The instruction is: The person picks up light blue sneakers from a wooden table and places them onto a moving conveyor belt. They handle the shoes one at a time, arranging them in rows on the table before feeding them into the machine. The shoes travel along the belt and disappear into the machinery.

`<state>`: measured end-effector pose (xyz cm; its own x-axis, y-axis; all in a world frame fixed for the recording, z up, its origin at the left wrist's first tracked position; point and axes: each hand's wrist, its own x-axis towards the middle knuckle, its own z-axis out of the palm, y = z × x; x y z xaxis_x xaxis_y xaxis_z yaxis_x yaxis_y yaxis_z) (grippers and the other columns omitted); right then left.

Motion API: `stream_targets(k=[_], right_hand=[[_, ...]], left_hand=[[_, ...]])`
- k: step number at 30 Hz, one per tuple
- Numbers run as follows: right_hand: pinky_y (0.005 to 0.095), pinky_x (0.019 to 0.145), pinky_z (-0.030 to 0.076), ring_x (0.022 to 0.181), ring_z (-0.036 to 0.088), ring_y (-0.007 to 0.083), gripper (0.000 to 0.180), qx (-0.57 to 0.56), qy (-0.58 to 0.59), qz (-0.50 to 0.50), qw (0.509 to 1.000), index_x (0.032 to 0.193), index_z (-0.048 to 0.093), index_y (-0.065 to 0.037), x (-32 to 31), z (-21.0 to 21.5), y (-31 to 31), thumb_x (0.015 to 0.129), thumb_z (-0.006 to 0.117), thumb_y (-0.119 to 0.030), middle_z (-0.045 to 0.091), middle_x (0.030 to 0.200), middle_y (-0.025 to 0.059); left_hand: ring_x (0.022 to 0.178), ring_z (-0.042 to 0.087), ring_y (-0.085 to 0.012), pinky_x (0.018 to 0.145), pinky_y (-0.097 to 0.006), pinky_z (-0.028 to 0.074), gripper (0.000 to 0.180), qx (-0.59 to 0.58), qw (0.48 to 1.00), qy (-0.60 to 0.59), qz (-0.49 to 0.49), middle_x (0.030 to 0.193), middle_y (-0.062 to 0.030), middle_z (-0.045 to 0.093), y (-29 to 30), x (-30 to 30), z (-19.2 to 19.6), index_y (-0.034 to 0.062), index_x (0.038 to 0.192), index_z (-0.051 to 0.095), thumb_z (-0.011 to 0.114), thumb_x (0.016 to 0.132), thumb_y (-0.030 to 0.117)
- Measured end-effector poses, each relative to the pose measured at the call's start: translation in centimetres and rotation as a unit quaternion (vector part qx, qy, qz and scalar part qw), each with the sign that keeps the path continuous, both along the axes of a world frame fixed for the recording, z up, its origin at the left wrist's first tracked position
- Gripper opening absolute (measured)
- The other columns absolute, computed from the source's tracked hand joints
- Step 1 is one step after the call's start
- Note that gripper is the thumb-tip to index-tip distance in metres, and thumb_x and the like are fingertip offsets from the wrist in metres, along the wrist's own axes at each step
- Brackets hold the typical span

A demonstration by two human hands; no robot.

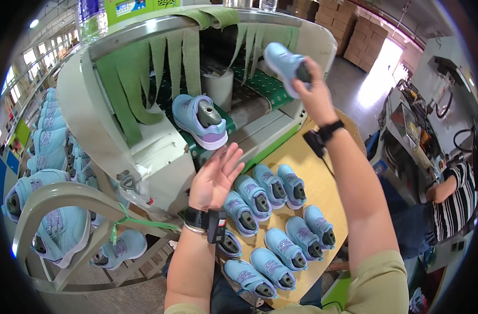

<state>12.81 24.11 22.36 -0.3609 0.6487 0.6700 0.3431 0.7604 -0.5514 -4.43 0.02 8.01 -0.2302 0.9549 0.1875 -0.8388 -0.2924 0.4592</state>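
My right hand (316, 97) is raised at the right side of the machine's mouth, gripping a light blue sneaker (282, 63) by its heel end, where a dark shoe last shows. Below a second light blue sneaker (198, 123), my left hand (216, 178) is held palm up with its fingers stretched out and nothing in it. That sneaker has a lilac heel and a grey-green last inside, and it rests at the front of the green perforated conveyor belt (273, 86). Whether my left fingertips touch its sole I cannot tell.
Green fabric strips (144, 78) hang over the machine's opening. Several lasted blue sneakers (286, 248) stand in rows on a wooden table (322, 172). At the left, a metal rack (71, 196) holds more shoes. Another person in a striped shirt (451, 201) works at the right.
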Motion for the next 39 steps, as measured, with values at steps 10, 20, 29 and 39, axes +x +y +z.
stream_targets(k=[10, 20, 29, 39], right_hand=[[0.036, 0.093, 0.049, 0.102, 0.066, 0.0262, 0.039, -0.158, -0.295, 0.181, 0.925, 0.133, 0.059, -0.012, 1.9, -7.9, -1.9, 0.094, 0.056, -0.013, 0.069, 0.118, 0.0144], [0.0432, 0.103, 0.043, 0.118, 0.056, 0.0403, 0.042, -0.207, -0.42, 0.099, 0.878, 0.124, 0.062, -0.005, 21.2, -14.4, -17.4, 0.093, 0.062, -0.034, 0.06, 0.126, 0.0245], [0.0458, 0.106, 0.039, 0.124, 0.048, 0.0429, 0.042, -0.251, -0.282, 0.054, 0.924, 0.122, 0.061, -0.002, 22.6, -16.6, -18.8, 0.093, 0.062, -0.031, 0.052, 0.135, 0.0239], [0.0516, 0.113, 0.03, 0.138, 0.035, 0.0407, 0.065, -0.112, -0.334, -0.291, 0.889, 0.138, 0.052, -0.01, 17.8, -17.7, -3.0, 0.089, 0.062, -0.051, 0.043, 0.144, 0.025]], left_hand=[[0.13, 0.049, -0.0296, 0.104, -0.044, 0.041, 0.048, -0.195, 0.969, 0.146, -0.028, 0.147, -0.0142, 0.047, -0.1, 2.3, -2.6, 0.0071, 0.144, 0.043, 0.054, 0.101, 0.025], [0.12, 0.054, -0.0206, 0.09, -0.038, 0.047, 0.035, -0.279, 0.928, 0.233, -0.076, 0.134, -0.0033, 0.055, 0.6, 7.8, -6.5, 0.0109, 0.13, 0.056, 0.059, 0.098, 0.024], [0.119, 0.055, -0.0213, 0.09, -0.04, 0.051, 0.033, -0.281, 0.933, 0.213, -0.077, 0.131, -0.0051, 0.055, 0.3, 7.4, -5.5, 0.008, 0.129, 0.055, 0.058, 0.099, 0.022], [0.119, 0.053, -0.0219, 0.088, -0.041, 0.053, 0.036, -0.286, 0.931, 0.205, -0.097, 0.131, -0.0055, 0.054, 0.2, 7.0, -5.2, 0.007, 0.131, 0.054, 0.058, 0.099, 0.023]])
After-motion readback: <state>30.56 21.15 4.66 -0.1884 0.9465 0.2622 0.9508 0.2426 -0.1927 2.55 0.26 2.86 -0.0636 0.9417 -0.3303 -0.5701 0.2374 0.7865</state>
